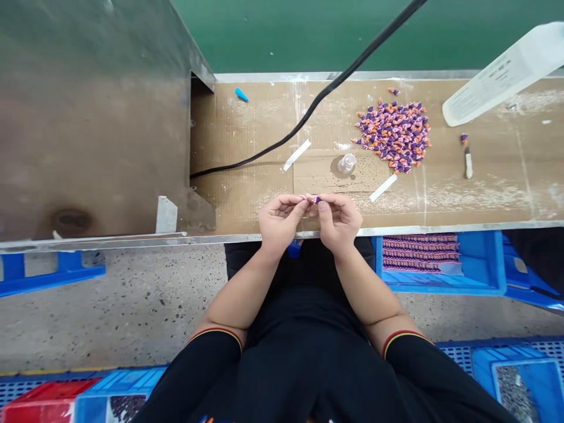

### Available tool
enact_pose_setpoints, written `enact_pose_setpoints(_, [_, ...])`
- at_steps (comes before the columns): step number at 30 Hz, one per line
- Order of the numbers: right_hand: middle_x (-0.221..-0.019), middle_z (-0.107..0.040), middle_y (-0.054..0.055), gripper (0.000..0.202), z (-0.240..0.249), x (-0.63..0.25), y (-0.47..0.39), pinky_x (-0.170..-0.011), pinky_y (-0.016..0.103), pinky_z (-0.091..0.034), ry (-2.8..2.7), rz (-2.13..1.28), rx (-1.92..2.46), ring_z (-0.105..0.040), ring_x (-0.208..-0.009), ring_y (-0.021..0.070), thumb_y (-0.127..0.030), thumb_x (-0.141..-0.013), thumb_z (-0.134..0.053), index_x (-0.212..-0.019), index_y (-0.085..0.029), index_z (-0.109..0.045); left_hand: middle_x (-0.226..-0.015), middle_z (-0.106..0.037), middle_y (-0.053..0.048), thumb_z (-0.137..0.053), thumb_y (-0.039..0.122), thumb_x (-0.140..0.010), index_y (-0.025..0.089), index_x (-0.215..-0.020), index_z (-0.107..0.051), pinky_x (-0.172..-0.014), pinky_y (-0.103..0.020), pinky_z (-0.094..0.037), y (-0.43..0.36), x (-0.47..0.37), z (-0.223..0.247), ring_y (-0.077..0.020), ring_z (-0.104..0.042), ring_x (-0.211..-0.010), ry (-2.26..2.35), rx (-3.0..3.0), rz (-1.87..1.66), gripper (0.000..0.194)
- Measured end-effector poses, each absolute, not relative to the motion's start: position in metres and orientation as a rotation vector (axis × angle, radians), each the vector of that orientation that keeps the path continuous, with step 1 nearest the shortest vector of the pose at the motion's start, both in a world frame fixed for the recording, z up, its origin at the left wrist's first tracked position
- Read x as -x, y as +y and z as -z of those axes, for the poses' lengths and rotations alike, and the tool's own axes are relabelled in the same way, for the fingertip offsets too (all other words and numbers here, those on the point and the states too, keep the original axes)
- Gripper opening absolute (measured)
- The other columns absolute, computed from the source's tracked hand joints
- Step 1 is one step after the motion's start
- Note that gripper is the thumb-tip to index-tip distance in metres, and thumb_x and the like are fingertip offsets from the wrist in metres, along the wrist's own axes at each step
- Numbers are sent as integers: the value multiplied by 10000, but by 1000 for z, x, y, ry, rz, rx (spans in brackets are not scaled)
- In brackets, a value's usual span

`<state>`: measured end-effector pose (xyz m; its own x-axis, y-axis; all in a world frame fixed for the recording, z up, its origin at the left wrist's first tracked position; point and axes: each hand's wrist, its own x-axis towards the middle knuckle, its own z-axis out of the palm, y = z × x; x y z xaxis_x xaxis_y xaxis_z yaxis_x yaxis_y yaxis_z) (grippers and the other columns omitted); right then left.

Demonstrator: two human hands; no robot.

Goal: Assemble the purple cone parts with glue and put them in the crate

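Both hands meet over the bench's front edge, fingers pinched together. Between the thumb and forefinger of my left hand is a tiny pink piece. My right hand pinches a small purple-and-pink piece, close against the pink one; whether the two are joined I cannot tell. Beyond the hands stands a small clear cup on a cardboard sheet. A heap of small purple, pink and orange pieces lies to the right, behind a white strip.
A black cable crosses above the bench. At left stands a large metal box; a white bottle is at right. On the cardboard lie a blue tip and a small brush. A blue crate holds rows of pieces.
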<state>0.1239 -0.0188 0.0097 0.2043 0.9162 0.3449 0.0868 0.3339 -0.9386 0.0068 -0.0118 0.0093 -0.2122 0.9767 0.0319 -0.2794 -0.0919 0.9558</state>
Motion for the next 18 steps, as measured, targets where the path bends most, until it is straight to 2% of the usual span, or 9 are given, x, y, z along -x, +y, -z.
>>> enact_pose_setpoints(3, [-986,-790,61,299,-9,-124,-18,-669,368,-716,-1211,-776,1094,-811,-791,214,-555,-1072,-603,-1095,-264,-667,-910,-803,-78,-947,470,-811,174,-868,-785,-859,-317,-710,-12,-8,-11,-181,-809,-867,1093,-938,-1550,343])
enact_pose_setpoints(7, [-986,-785,66,341,-9,-124,-18,-665,361,-713,-1221,-772,1147,-799,-760,202,-585,-1074,-579,-1084,-256,-668,-938,-803,-85,-942,509,-807,174,-876,-776,-884,-342,-710,-11,-8,-10,-191,-808,-890,1142,-945,-1530,381])
enact_pose_setpoints(12, [-1000,-799,59,268,-10,-124,-17,-643,318,-702,-1241,-740,1087,-800,-748,181,-504,-1097,-588,-1101,-249,-670,-938,-807,-85,-950,523,-792,169,-873,-763,-879,-319,-707,-11,-7,-9,-193,-813,-912,1150,-926,-1530,408])
enact_pose_setpoints(18, [-993,-813,26,117,-11,-122,-15,-612,232,-679,-1235,-696,923,-797,-718,135,-335,-1086,-651,-1106,-228,-693,-906,-816,-56,-978,515,-756,182,-937,-733,-775,-259,-703,-10,-1,-12,-189,-820,-870,1053,-807,-1466,451])
